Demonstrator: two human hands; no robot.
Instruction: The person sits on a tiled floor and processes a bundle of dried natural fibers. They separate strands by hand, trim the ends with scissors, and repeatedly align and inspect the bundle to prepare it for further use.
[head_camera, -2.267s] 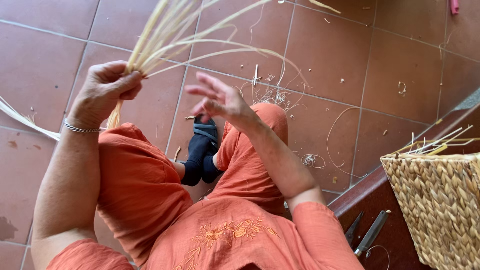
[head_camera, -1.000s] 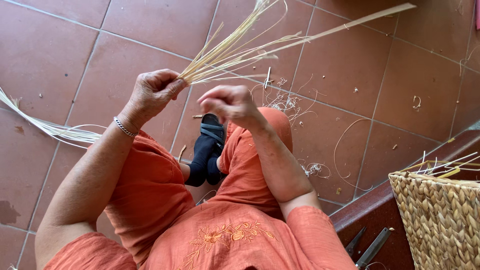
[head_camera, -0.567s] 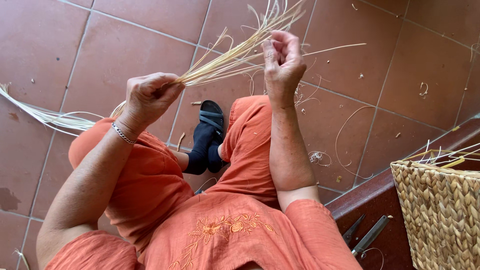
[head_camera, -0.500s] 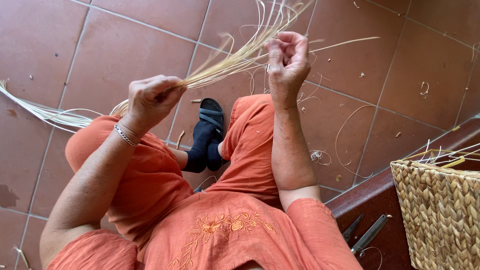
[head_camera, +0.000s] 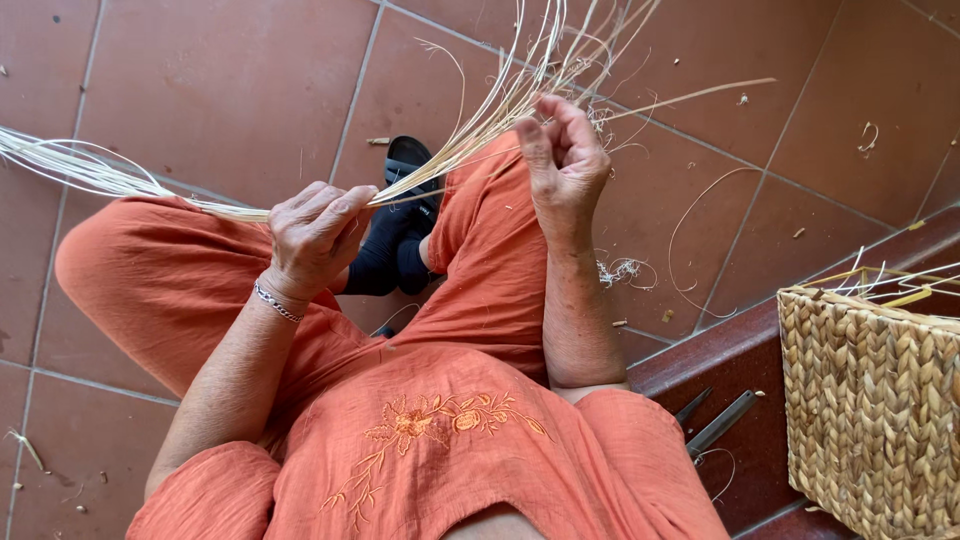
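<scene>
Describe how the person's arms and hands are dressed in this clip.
Both forearms are bare; short orange sleeves of an embroidered top end near the elbows. The left hand has a thin silver chain bracelet at the wrist. The right hand shows no gloves, watch or bracelet; rings cannot be made out.

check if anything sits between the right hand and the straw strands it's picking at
Nothing visible does. The right hand already has its fingertips on the pale straw strands, which the left hand grips as a bundle lower down.
</scene>
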